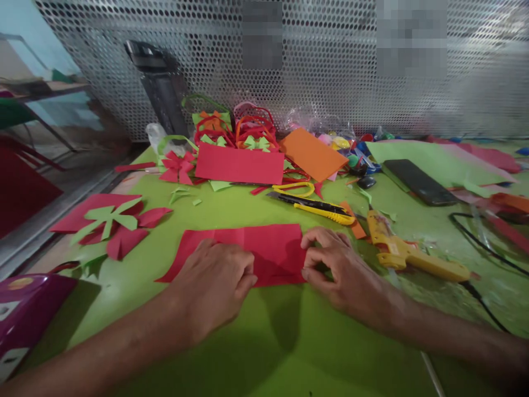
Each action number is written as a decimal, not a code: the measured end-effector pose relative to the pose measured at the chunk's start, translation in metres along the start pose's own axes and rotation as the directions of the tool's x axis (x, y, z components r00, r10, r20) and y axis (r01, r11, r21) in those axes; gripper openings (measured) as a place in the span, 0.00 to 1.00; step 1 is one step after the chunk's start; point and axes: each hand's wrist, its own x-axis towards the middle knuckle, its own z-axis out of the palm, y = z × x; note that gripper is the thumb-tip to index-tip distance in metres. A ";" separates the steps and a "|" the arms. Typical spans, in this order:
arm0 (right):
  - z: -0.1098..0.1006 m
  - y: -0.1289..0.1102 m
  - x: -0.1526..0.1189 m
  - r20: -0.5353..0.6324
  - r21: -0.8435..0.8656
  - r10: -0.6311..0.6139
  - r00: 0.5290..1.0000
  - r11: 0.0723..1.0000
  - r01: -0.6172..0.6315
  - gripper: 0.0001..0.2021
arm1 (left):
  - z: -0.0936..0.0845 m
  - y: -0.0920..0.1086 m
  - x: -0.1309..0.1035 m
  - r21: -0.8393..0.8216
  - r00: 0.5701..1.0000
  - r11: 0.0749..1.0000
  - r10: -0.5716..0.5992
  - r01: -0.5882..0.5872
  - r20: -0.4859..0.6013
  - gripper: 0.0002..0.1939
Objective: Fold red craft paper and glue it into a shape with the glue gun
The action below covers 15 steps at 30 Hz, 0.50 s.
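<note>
One green surface (231,358) bears, centrally, a red sheet (276,248). Left hand (215,281): fingers curled on the sheet; right hand (341,267): fingers narrowed at its right edge; whether either grips cannot be told. Right: glue gun (394,253). Beyond: cutter (318,209).

Red sheet (276,251) on green tabletop (231,364)

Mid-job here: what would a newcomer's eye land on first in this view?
Probably the bright red sheet mid-picture on the green tabletop, with the left hand on it and the right hand at its right edge. Then the yellow glue gun, lying right of that hand, and the dark bottle at back left, before the perforated metal panel.
</note>
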 end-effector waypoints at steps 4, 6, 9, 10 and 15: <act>0.001 0.000 0.000 -0.007 -0.024 -0.012 1.000 1.000 0.011 0.09 | 0.000 0.000 -0.001 0.005 1.000 1.000 0.005 -0.005 -0.011 0.10; 0.001 0.000 0.001 -0.007 -0.045 -0.014 1.000 0.999 0.014 0.08 | -0.001 0.001 -0.001 -0.009 1.000 1.000 0.000 0.000 -0.014 0.10; 0.001 -0.001 0.002 0.006 -0.069 -0.010 1.000 0.998 0.010 0.08 | -0.001 0.001 -0.002 -0.025 1.000 1.000 -0.007 0.006 -0.011 0.10; 0.001 -0.001 0.002 0.009 -0.074 -0.012 1.000 0.997 0.013 0.08 | -0.001 0.001 -0.002 -0.030 1.000 1.000 -0.006 0.006 -0.013 0.10; 0.001 -0.002 0.002 0.020 -0.097 -0.018 1.000 0.995 0.020 0.08 | 0.001 0.000 -0.002 -0.037 0.999 0.999 -0.001 -0.001 -0.048 0.11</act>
